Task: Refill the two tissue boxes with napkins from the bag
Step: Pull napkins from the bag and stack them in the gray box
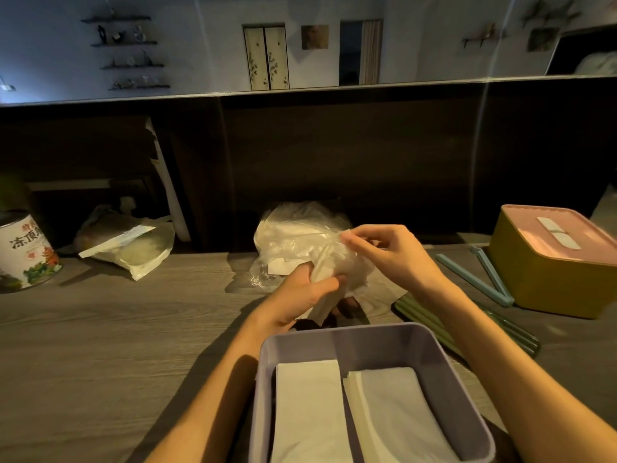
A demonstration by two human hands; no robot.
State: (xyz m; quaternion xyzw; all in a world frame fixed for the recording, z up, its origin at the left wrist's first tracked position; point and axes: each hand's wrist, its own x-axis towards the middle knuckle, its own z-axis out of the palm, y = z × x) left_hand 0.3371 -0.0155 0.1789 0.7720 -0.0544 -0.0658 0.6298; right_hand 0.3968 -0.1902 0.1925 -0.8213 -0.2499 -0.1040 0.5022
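Here, on the wooden table (100, 345), the open purple box (367, 339) at six o'clock holds two napkin stacks and the lidded yellow box (547, 279) sits at three, while at centre the left hand (300, 292) clutches napkins (325, 295) drawn from the plastic bag (293, 238), whose rim the right hand (394, 252) pinches, so lowering them into the purple box seems next.
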